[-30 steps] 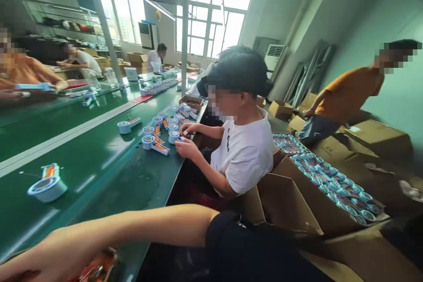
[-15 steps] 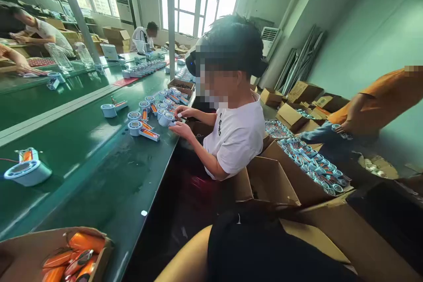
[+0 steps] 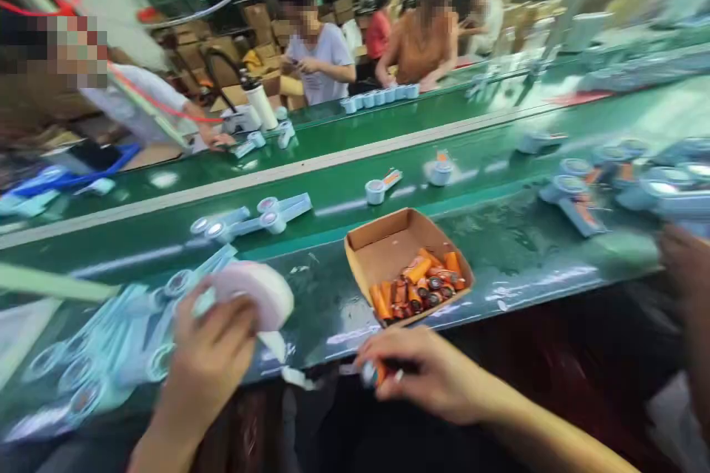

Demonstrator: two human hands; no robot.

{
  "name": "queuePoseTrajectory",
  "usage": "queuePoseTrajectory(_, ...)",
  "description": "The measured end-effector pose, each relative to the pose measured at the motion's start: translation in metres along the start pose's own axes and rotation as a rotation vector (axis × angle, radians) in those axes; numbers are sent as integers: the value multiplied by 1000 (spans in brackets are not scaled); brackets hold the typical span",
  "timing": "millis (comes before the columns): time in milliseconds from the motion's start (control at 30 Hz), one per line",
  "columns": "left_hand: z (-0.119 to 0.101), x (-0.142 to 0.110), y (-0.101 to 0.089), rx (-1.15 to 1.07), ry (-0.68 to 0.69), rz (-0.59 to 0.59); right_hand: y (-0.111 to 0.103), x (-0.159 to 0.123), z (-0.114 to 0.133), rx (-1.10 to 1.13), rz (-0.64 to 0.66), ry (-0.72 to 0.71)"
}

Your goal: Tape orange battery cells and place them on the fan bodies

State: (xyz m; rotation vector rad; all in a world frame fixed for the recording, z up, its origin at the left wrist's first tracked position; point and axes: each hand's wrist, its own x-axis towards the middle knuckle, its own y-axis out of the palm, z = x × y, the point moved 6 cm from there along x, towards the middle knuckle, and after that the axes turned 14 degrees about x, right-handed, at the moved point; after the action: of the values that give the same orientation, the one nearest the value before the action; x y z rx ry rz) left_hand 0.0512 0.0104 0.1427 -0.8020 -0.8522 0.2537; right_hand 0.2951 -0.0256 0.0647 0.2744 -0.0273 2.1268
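Note:
My left hand [image 3: 219, 347] is closed around a white roll [image 3: 258, 292] that looks like foam tape; motion blurs its detail. White pieces hang just below the roll. My right hand [image 3: 413, 369] pinches an orange battery [image 3: 380, 372] in front of the table edge, its far end partly hidden by the fingers. Just beyond that hand, an open cardboard box [image 3: 363, 262] holds several more orange batteries [image 3: 418, 277]. Pale blue handheld fan housings [image 3: 133, 332] lie in a heap beside my left hand.
More housings [image 3: 271, 218] lie along the green table [image 3: 322, 273]. Assembled parts [image 3: 582, 199] crowd the right side, near a neighbour's hand [image 3: 685, 259]. A pale divider strip [image 3: 310, 162] runs lengthwise. Several people work across the table; a red hose [image 3: 160, 105] hangs at left.
My view has swung left from the neighbour at the right to the table in front of me. Both my hands, the roll and the held battery now show; neither hand showed before.

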Motion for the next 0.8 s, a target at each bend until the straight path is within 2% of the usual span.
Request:
queuePoseTrajectory(100, -21, -2, -15, 101, 121, 73, -32, 0, 22, -37, -248, 27)
queuePoseTrajectory(233, -50, 21, -17, 74, 288, 49, -43, 9, 40, -128, -383, 25)
queuePoseTrajectory(300, -54, 28, -18, 49, 314, 53, -39, 16, 33, -95, -384, 48)
queuePoseTrajectory(400, -57, 32, -19, 50, 277, 80, -25, 22, 9, 129, -396, 68)
queuePoseTrajectory(467, -66, 33, -19, 50, 228, 73, -18, 23, -9, 348, -526, 9)
queuePoseTrajectory(533, -82, 32, -18, 4, 171, 37, -17, 20, -24, 545, -721, -81)
queuePoseTrajectory(600, -97, 24, -16, -82, 91, 13, -23, 20, -33, 658, -815, -102)
queuePoseTrajectory(667, -103, 7, -8, -183, 26, 29, -42, 21, -26, 656, -798, -87)
queuePoseTrajectory(700, -99, -6, -1, -215, -7, 63, -58, 19, -15, 619, -795, -117)
queuePoseTrajectory(733, -91, -21, 7, -231, -40, 111, -80, 15, 0, 568, -817, -190)
queuePoseTrajectory(800, -61, -53, 33, -227, -127, 249, -126, -3, 36, 471, -943, -443)
